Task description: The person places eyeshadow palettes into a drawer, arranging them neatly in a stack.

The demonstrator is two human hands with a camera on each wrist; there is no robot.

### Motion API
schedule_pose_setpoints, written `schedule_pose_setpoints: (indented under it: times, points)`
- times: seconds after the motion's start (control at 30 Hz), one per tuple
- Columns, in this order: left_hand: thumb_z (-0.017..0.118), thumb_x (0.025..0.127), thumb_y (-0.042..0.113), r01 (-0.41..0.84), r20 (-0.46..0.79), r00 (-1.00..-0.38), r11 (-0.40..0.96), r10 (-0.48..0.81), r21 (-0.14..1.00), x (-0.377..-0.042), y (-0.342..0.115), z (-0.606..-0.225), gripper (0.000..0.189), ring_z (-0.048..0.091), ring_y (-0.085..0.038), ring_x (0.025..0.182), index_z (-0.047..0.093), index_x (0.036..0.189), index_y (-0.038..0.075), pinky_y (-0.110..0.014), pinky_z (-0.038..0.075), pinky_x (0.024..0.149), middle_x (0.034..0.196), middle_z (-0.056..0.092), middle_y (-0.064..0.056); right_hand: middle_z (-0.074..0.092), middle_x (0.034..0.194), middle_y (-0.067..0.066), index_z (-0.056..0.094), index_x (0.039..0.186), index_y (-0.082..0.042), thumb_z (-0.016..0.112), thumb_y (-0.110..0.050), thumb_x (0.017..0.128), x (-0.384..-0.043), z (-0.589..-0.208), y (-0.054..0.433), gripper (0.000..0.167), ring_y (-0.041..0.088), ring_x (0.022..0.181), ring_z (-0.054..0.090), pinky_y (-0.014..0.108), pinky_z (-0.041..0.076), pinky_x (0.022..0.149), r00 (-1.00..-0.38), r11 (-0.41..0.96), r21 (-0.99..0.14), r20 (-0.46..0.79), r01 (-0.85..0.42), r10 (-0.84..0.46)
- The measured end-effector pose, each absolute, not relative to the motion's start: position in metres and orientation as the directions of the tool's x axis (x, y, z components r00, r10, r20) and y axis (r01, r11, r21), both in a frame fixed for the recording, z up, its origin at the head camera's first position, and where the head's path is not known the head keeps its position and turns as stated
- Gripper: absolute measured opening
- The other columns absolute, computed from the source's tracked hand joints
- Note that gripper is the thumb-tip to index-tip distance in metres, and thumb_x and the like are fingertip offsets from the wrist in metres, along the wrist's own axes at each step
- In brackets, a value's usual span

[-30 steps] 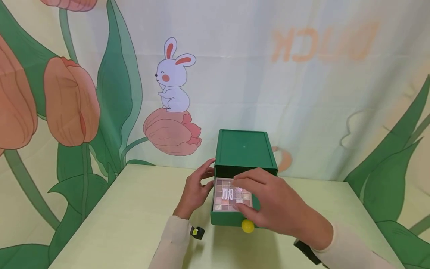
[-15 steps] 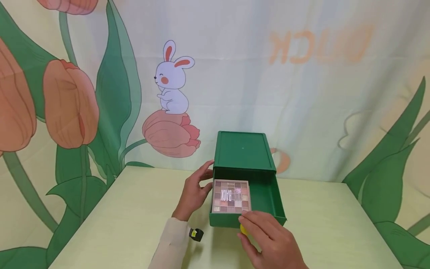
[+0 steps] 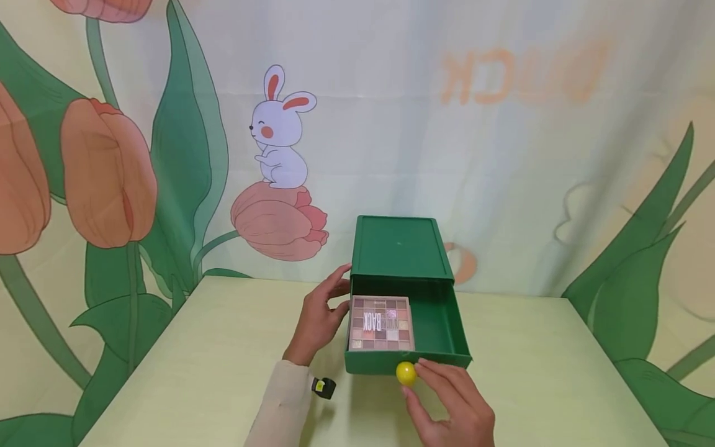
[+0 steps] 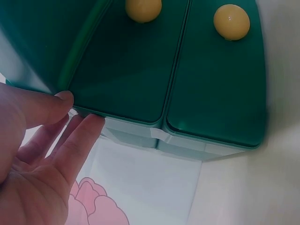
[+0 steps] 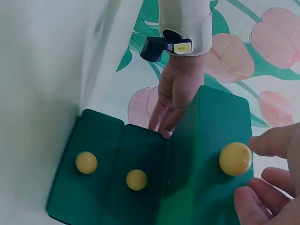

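Observation:
A green drawer cabinet (image 3: pixel 402 245) stands on the table with its top drawer (image 3: pixel 441 326) pulled out. Inside, along the drawer's left side, lies an eyeshadow palette (image 3: pixel 381 323) with "BACK" lettering. My left hand (image 3: pixel 315 320) touches the cabinet's left side, fingers fairly straight; in the left wrist view its thumb (image 4: pixel 63 98) is at the front edge. My right hand (image 3: pixel 455 403) is at the top drawer's yellow knob (image 3: pixel 406 373). Its fingertips are right at the knob's right and lower edges, partly around it, and the knob shows uncovered between them.
Below the top drawer, two more drawers are closed, with round yellow knobs (image 4: pixel 231 22) on their fronts. A curtain (image 3: pixel 391 124) printed with tulips and a rabbit hangs behind the pale table (image 3: pixel 223 360). A black wrist device (image 3: pixel 323 387) is on the left sleeve.
My right hand has moved off the palette, down toward the drawer's knob, leaving the palette in full view. My left hand stays at the cabinet's side, and the drawer remains pulled out.

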State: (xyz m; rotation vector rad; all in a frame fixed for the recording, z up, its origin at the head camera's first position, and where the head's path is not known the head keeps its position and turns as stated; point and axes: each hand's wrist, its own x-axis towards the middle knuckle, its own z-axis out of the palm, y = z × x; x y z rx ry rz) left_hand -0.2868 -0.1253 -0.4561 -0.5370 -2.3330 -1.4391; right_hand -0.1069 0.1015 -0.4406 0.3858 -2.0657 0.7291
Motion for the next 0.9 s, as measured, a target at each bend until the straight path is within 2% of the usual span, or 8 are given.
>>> schedule_pose_setpoints:
  times: [0.1,0.17,0.33,0.6,0.9]
  points:
    - [0.072,0.097,-0.003,0.488,0.480,-0.868,0.416,0.132,0.768,-0.286,-0.126,-0.455,0.084,0.071,-0.031,0.126,0.043,0.159,0.045,-0.050,0.064,0.093,0.133,0.072,-0.007,0.080,0.106,-0.002,0.084,0.104,-0.010,0.101,-0.027,0.071,-0.107,-0.446,0.096,0.041,0.012,0.089,0.076,0.009,0.058,0.083,-0.582,0.785,-0.403,0.810,-0.471,0.067]
    - [0.072,0.097,-0.003,0.484,0.474,-0.870,0.416,0.135,0.770,-0.286,-0.126,-0.455,0.084,0.071,-0.031,0.126,0.043,0.159,0.045,-0.049,0.064,0.093,0.134,0.072,-0.007,0.080,0.103,-0.002,0.085,0.103,-0.010,0.104,-0.018,0.064,-0.107,-0.449,0.093,0.043,0.011,0.086,0.077,0.008,0.058,0.081,-0.607,0.783,-0.445,0.787,-0.435,0.111]
    - [0.071,0.098,-0.003,0.481,0.469,-0.872,0.418,0.138,0.771,-0.286,-0.126,-0.455,0.083,0.070,-0.031,0.127,0.042,0.159,0.046,-0.048,0.064,0.094,0.135,0.071,-0.007,0.079,0.099,0.000,0.085,0.101,-0.007,0.102,-0.012,0.066,-0.108,-0.452,0.086,0.039,0.011,0.085,0.076,0.006,0.057,0.079,-0.635,0.761,-0.511,0.753,-0.399,0.172]
    - [0.072,0.098,-0.003,0.484,0.472,-0.871,0.408,0.137,0.774,-0.287,-0.126,-0.454,0.084,0.070,-0.032,0.127,0.042,0.159,0.046,-0.049,0.064,0.093,0.135,0.071,-0.007,0.079,0.096,0.004,0.085,0.099,-0.002,0.102,-0.007,0.064,-0.109,-0.451,0.082,0.038,0.012,0.082,0.076,0.006,0.056,0.080,-0.640,0.769,-0.519,0.744,-0.374,0.192]
    - [0.072,0.098,-0.003,0.477,0.465,-0.875,0.416,0.139,0.774,-0.287,-0.127,-0.455,0.084,0.070,-0.030,0.127,0.042,0.160,0.045,-0.048,0.064,0.094,0.134,0.072,-0.006,0.080,0.097,0.000,0.085,0.099,-0.006,0.102,-0.010,0.066,-0.113,-0.449,0.083,0.037,0.011,0.083,0.077,0.006,0.057,0.079,-0.639,0.741,-0.541,0.743,-0.399,0.198]
